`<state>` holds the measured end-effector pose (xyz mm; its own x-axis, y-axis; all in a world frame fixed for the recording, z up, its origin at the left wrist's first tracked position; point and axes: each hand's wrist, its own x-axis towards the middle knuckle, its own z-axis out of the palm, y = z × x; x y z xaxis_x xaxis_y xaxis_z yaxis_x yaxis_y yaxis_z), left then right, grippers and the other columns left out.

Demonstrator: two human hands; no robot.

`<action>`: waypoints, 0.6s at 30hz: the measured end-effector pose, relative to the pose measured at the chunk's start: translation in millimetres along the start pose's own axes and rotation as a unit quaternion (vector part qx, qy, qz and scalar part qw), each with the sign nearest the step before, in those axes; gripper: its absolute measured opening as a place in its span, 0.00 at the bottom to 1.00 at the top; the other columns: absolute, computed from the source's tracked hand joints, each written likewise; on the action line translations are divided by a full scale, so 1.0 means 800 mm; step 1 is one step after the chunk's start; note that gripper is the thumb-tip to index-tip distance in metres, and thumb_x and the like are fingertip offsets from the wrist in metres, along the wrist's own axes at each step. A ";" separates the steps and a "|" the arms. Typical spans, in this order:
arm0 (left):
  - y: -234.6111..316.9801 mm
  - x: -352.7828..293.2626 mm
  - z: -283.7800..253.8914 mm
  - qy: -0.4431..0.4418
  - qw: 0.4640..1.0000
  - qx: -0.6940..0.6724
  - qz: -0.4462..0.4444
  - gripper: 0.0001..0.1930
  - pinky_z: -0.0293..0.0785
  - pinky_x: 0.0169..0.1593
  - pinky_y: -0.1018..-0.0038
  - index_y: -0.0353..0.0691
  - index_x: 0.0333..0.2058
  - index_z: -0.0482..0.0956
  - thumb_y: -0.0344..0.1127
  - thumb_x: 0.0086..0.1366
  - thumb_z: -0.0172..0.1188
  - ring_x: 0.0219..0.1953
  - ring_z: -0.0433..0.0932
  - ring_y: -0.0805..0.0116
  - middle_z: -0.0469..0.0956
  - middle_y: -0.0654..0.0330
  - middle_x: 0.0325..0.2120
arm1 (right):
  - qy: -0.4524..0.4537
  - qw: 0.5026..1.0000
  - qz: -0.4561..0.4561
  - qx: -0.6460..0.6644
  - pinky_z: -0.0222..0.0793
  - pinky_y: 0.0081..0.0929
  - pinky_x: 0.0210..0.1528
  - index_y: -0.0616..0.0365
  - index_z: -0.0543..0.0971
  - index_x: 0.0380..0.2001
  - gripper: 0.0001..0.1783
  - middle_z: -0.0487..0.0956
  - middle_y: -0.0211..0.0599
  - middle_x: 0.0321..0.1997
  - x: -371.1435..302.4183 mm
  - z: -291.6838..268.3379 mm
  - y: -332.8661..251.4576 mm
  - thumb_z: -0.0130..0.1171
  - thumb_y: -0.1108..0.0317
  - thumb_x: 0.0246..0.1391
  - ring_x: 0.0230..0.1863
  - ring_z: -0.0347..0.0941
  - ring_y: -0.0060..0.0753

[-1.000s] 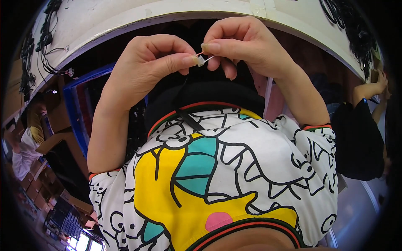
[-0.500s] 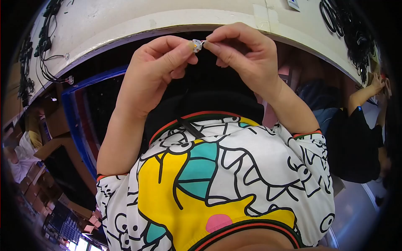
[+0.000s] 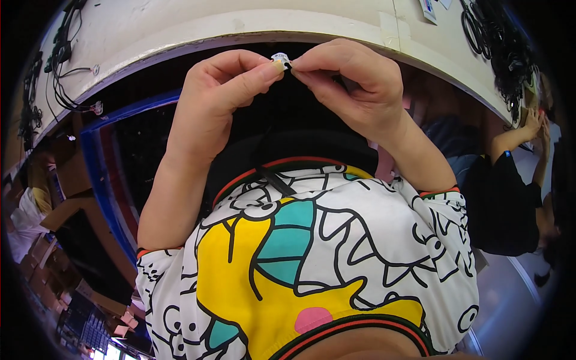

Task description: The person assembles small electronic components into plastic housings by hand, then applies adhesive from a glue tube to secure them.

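Both my hands are raised in front of my chest, close to the white table's edge. My left hand and my right hand meet at the fingertips and pinch a tiny white part between thumbs and forefingers. A thin dark cable hangs from the part down over my printed white shirt. Most of the small part is hidden by my fingers.
Bundles of black cables lie on the table at the far left and the far right. A person in dark clothes works at the right. A blue frame runs under the table on the left, with boxes below.
My hands have risen toward the table edge, still pinching the small white part together. The view has tilted slightly with them.
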<state>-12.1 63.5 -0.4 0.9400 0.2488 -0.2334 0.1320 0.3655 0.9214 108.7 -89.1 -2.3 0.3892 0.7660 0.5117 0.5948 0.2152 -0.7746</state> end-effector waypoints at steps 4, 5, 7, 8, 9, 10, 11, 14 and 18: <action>-0.001 -0.006 0.000 -0.011 0.999 -0.036 -0.025 0.07 0.53 0.24 0.88 0.36 0.30 0.77 0.33 0.54 0.59 0.21 0.62 0.85 0.73 0.68 0.22 | -0.020 0.999 -0.022 -0.030 0.68 0.19 0.28 0.60 0.76 0.28 0.10 0.76 0.34 0.26 0.001 0.000 -0.005 0.58 0.81 0.38 0.26 0.72 0.30; -0.001 -0.009 0.002 0.000 0.999 -0.028 -0.024 0.07 0.50 0.23 0.87 0.35 0.30 0.76 0.32 0.54 0.58 0.20 0.58 0.85 0.72 0.69 0.22 | -0.027 0.999 -0.029 -0.034 0.68 0.18 0.28 0.61 0.76 0.28 0.10 0.76 0.34 0.27 0.001 -0.001 -0.007 0.58 0.81 0.38 0.26 0.72 0.30; 0.000 -0.011 0.004 -0.002 0.999 -0.022 -0.023 0.07 0.51 0.23 0.87 0.35 0.31 0.76 0.31 0.54 0.57 0.21 0.59 0.85 0.72 0.69 0.23 | -0.031 0.998 -0.038 -0.047 0.68 0.18 0.28 0.61 0.76 0.29 0.10 0.76 0.34 0.27 0.000 -0.002 -0.009 0.58 0.81 0.38 0.25 0.72 0.29; 0.001 -0.012 0.004 -0.004 1.000 -0.015 -0.024 0.07 0.53 0.24 0.88 0.35 0.31 0.76 0.31 0.55 0.57 0.21 0.60 0.85 0.72 0.68 0.23 | -0.035 0.997 -0.047 -0.058 0.68 0.17 0.28 0.61 0.76 0.29 0.10 0.76 0.34 0.27 -0.001 -0.003 -0.009 0.58 0.81 0.38 0.25 0.73 0.27; 0.001 -0.013 0.005 -0.004 1.000 -0.015 -0.023 0.07 0.53 0.24 0.88 0.35 0.31 0.76 0.31 0.55 0.57 0.21 0.60 0.85 0.72 0.68 0.23 | -0.035 0.997 -0.047 -0.059 0.68 0.17 0.28 0.61 0.76 0.29 0.10 0.76 0.34 0.27 -0.003 -0.002 -0.011 0.58 0.81 0.38 0.25 0.73 0.27; 0.001 -0.014 0.005 -0.002 1.000 0.001 -0.017 0.07 0.55 0.26 0.88 0.35 0.31 0.76 0.31 0.55 0.57 0.22 0.62 0.85 0.73 0.68 0.23 | -0.042 0.999 0.017 -0.001 0.69 0.17 0.28 0.61 0.76 0.29 0.09 0.76 0.34 0.27 -0.005 -0.001 -0.013 0.58 0.80 0.40 0.25 0.72 0.24; 0.001 -0.016 0.004 0.001 1.000 0.018 -0.011 0.07 0.57 0.27 0.88 0.35 0.32 0.77 0.31 0.55 0.57 0.24 0.64 0.85 0.73 0.67 0.24 | -0.049 0.994 0.081 0.058 0.69 0.17 0.27 0.62 0.77 0.29 0.08 0.76 0.33 0.27 -0.007 -0.001 -0.015 0.58 0.79 0.41 0.25 0.72 0.22; 0.005 -0.022 0.003 -0.022 0.999 0.032 0.013 0.08 0.66 0.34 0.88 0.34 0.32 0.78 0.32 0.54 0.59 0.28 0.72 0.81 0.76 0.64 0.25 | -0.083 0.949 0.233 0.195 0.69 0.16 0.28 0.63 0.76 0.30 0.06 0.76 0.32 0.27 -0.006 0.000 -0.022 0.57 0.75 0.45 0.27 0.73 0.18; 0.011 -0.027 0.001 -0.040 0.996 0.069 0.049 0.08 0.67 0.36 0.87 0.33 0.32 0.78 0.30 0.55 0.58 0.30 0.73 0.81 0.76 0.64 0.25 | -0.096 0.893 0.342 0.276 0.71 0.15 0.31 0.63 0.74 0.31 0.09 0.76 0.33 0.28 0.001 0.004 -0.032 0.56 0.69 0.49 0.29 0.74 0.20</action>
<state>-31.1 60.4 13.4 0.9718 0.2027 -0.1202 0.0755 0.2151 0.9737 91.7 -91.8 16.9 0.3698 0.9110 -0.1829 -0.1934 -0.1170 -0.9741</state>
